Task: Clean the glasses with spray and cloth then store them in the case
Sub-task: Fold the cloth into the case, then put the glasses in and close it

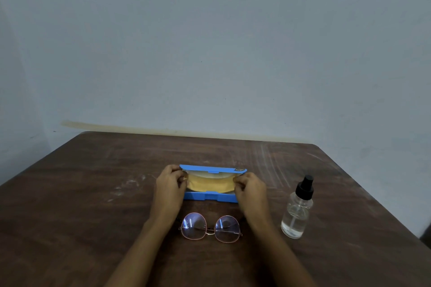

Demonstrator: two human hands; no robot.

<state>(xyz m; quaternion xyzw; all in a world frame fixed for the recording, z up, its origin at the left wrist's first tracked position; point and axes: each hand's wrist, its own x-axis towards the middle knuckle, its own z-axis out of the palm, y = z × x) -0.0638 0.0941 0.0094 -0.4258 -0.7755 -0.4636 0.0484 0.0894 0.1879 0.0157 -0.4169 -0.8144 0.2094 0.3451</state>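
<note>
1. Table [70,205]: brown wood surface with pale scuff marks, filling the lower half of the frame. A plain grey-blue wall [210,53] fills the upper half.

2. Left hand [169,185]: left of centre, at the left end of the case. Fingers are curled and the fingertips pinch the left end of the cloth.

3. Case [210,197]: blue, at the centre of the frame, lying open. The lid stands up along the far edge and the shallow base sits nearer the camera.

4. Cloth [210,184]: yellow, stretched sideways between the 2 hands over the open base, in front of the lid. Whether its lower edge rests in the base cannot be determined.

5. Glasses [194,226]: 2 round lenses in a thin pinkish frame, lying on the table at lower centre, between the 2 forearms. They sit below the case in the frame, apart from it, and no hand touches them.

6. Right hand [250,187]: right of centre, at the right end of the case. Fingers are curled and pinch the right end of the cloth.

7. Spray bottle [296,212]: clear glass with a black spray top, upright at the right of the frame, partly filled with clear liquid. It stands near the right forearm, untouched.
</note>
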